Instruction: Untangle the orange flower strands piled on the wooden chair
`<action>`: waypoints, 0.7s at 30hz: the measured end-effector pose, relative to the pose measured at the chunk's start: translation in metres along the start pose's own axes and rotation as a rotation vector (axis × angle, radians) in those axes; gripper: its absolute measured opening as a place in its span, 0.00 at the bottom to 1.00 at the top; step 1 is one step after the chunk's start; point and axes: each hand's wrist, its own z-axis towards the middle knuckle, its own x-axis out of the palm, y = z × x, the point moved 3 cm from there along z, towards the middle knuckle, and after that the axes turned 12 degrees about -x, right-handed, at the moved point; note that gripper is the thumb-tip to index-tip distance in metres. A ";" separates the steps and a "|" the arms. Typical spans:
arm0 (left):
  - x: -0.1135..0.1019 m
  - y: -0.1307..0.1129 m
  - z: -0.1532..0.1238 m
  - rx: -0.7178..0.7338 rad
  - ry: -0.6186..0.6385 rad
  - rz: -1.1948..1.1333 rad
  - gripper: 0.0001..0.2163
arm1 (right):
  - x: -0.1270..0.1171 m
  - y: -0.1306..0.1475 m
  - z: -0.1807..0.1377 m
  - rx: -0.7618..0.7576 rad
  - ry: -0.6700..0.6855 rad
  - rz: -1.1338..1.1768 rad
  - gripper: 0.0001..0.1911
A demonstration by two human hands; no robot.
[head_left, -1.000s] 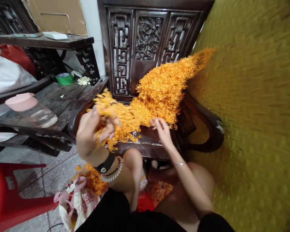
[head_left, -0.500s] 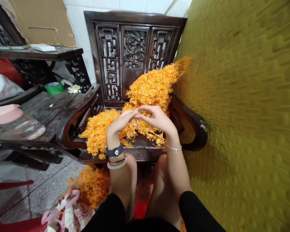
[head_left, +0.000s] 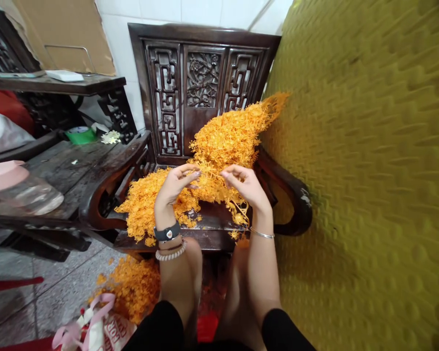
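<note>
My left hand (head_left: 176,184) and my right hand (head_left: 244,184) face each other above a dark wooden chair seat (head_left: 215,214). Between their fingertips is a thin orange plastic flower piece (head_left: 210,168), pinched at either side; its outline blends into the orange behind it. A big heap of orange plastic flowers (head_left: 227,134) rises against the chair back. Another pile of orange plastic flowers (head_left: 141,200) spreads by my left wrist. Below my right hand, a loose orange sprig (head_left: 239,209) hangs over the seat.
More orange pieces (head_left: 135,282) lie on the floor beside a printed bag (head_left: 109,331). To the left, a bench (head_left: 69,170) bears a pink-lidded container (head_left: 22,187) and green tape (head_left: 81,135). A yellow textured mat (head_left: 362,170) stands close on my right.
My hands, close together before, have drawn apart to left and right, with an orange piece now showing between them. A small orange piece now shows below the sprig, near my right wrist.
</note>
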 end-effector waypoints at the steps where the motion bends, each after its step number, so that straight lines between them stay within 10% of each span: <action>1: -0.003 0.000 0.001 0.010 -0.038 0.007 0.14 | 0.004 0.001 -0.002 0.002 0.083 0.004 0.11; 21: 0.032 -0.010 0.005 0.138 0.004 0.070 0.16 | 0.045 0.002 0.003 0.112 -0.226 0.319 0.10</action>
